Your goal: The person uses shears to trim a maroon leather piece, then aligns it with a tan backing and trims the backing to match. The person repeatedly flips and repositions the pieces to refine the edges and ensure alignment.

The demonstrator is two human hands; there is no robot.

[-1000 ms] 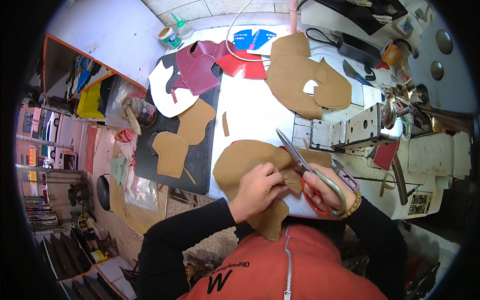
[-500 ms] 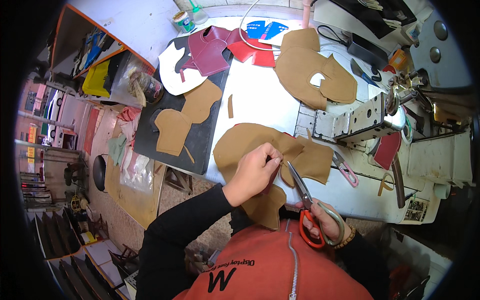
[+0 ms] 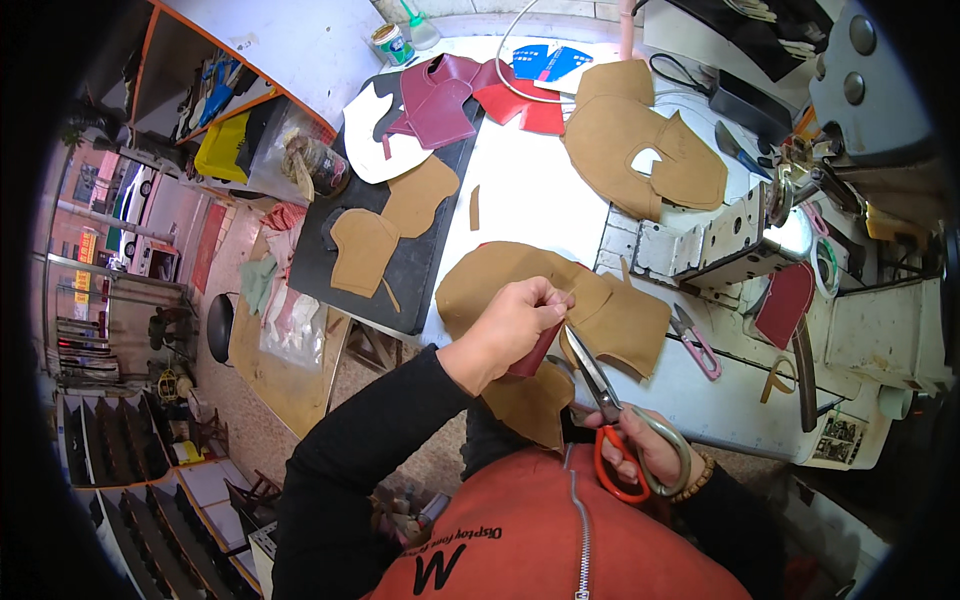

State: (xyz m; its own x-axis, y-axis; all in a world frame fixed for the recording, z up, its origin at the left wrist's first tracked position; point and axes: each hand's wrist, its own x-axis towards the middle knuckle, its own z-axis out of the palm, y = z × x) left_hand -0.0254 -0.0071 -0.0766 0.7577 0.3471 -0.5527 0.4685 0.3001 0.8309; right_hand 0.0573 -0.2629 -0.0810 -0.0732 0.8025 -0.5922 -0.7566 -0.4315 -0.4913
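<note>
At the table's near edge, my left hand [image 3: 515, 325] pinches the edge of a leather piece [image 3: 500, 265]. The piece shows its tan back, and a folded part turns up a dark red face. One tan flap hangs over the edge below my wrist. My right hand [image 3: 652, 450] holds a pair of scissors [image 3: 596, 375] with one red and one grey handle loop. Their blades point up and left, and the tips come close to my left fingertips. Whether they touch the leather I cannot tell.
A metal sewing-machine arm [image 3: 715, 235] juts in from the right. Small pink-handled snips [image 3: 697, 345] lie beside the leather. Farther back are another tan leather piece [image 3: 610, 150] and maroon leather [image 3: 437, 105]. A dark mat [image 3: 415, 280] at left carries tan cut pieces [image 3: 363, 250].
The view has shifted slightly. My left hand still pinches the leather, and the scissors have stayed close to it. The folded dark red part shows a little more.
</note>
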